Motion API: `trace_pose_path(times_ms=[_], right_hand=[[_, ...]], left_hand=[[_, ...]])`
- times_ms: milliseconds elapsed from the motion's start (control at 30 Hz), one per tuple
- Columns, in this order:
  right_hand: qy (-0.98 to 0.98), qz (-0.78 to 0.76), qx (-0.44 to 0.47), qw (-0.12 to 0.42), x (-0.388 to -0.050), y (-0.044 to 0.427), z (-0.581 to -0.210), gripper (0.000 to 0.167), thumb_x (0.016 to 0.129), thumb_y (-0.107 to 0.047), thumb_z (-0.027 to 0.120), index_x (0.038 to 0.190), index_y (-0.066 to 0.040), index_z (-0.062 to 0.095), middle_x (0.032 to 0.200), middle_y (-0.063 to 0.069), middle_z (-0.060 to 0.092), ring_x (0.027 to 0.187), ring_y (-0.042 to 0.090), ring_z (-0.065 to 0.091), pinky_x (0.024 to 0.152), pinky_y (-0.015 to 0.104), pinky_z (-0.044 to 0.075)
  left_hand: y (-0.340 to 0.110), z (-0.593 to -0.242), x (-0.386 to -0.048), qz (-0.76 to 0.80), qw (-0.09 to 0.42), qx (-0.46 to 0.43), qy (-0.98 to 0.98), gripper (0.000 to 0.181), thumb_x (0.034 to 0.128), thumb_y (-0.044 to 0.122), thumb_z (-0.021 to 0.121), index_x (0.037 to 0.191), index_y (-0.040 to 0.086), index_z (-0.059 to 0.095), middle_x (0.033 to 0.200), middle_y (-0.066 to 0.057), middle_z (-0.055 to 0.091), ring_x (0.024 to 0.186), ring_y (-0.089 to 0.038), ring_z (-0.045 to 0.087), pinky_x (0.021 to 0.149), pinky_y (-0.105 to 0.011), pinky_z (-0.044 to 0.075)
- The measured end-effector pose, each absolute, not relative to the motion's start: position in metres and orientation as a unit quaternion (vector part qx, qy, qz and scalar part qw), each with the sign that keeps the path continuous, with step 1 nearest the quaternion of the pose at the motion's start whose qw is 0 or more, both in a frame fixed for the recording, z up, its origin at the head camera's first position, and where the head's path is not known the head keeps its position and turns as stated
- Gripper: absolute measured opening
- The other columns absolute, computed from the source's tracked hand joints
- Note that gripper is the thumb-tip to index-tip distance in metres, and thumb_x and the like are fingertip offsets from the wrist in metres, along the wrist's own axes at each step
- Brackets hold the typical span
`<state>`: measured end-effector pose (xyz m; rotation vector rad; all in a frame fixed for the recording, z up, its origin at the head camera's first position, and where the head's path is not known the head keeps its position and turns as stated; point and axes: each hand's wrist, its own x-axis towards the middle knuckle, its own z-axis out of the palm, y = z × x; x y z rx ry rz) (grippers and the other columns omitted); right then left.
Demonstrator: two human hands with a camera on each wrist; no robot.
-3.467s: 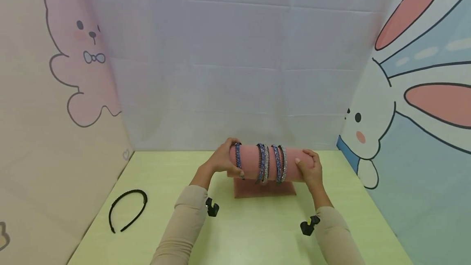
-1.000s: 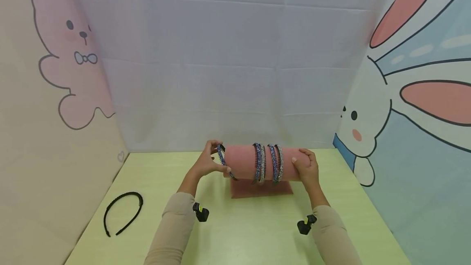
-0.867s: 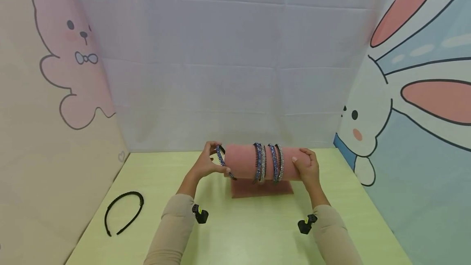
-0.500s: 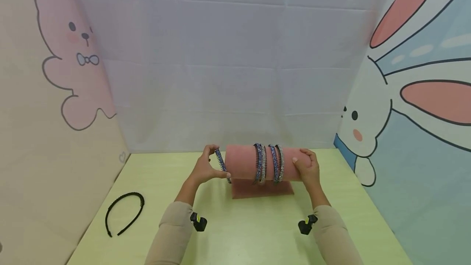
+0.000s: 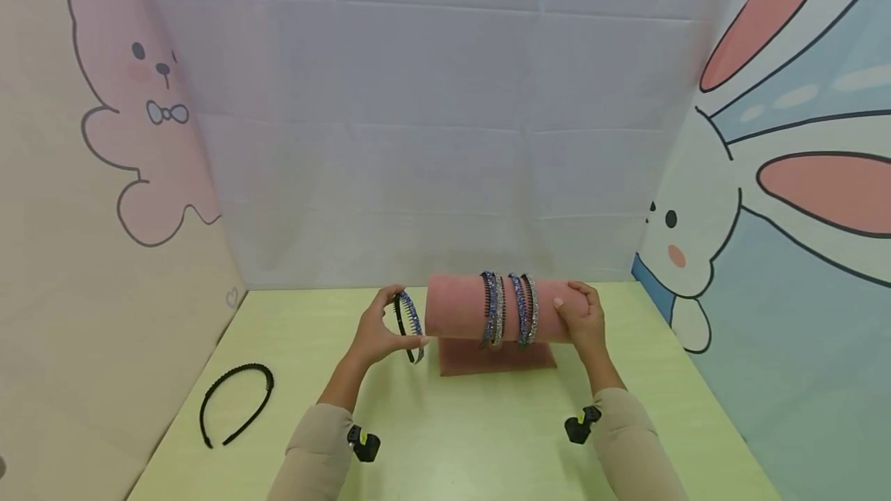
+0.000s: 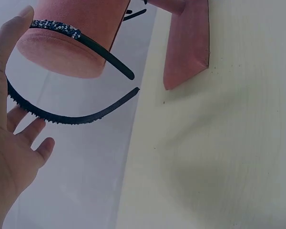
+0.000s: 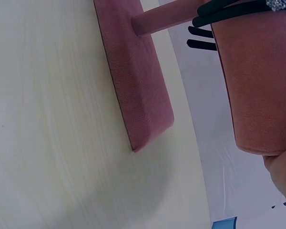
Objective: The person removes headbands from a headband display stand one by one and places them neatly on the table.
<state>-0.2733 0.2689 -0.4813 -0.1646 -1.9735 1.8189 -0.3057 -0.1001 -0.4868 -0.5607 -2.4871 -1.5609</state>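
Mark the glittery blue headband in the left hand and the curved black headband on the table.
Glittery blue headband point(image 5: 414, 315): head view, on its sparkling outer band.
Curved black headband point(image 5: 256, 366): head view, on its far arch.

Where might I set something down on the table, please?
Bare table lies between left sleeve and right sleeve, in front of the pink stand, and between left sleeve and black headband. It's crowded at the stand's left end, where the left hand holds a blue headband.
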Motion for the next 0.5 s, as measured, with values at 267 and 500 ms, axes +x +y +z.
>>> trace_pose_path(times_ms=[267, 500], right_hand=[[-0.718, 0.654, -0.056, 0.233, -0.285, 0.276, -0.498, 0.044, 0.084, -0.015, 0.068, 0.124, -0.009, 0.049, 0.125, -0.001, 0.048, 0.109, 0.017, 0.043, 0.089, 0.032, 0.035], [-0.72, 0.651, -0.063, 0.233, -0.283, 0.274, -0.498, 0.044, 0.085, -0.016, 0.068, 0.124, -0.009, 0.049, 0.125, -0.001, 0.048, 0.112, 0.017, 0.042, 0.09, 0.033, 0.034]], left_hand=[[-0.106, -0.496, -0.292, -0.534, 0.119, -0.155, -0.823, 0.097, 0.0525, 0.038, 0.091, 0.135, 0.015, 0.045, 0.125, -0.001, 0.051, 0.118, -0.024, 0.043, 0.094, -0.047, 0.035], [-0.112, -0.502, -0.277, -0.57, 0.156, -0.115, -0.799, 0.092, 0.0545, 0.033, 0.091, 0.134, 0.016, 0.048, 0.128, -0.006, 0.046, 0.114, -0.032, 0.043, 0.089, -0.055, 0.039]])
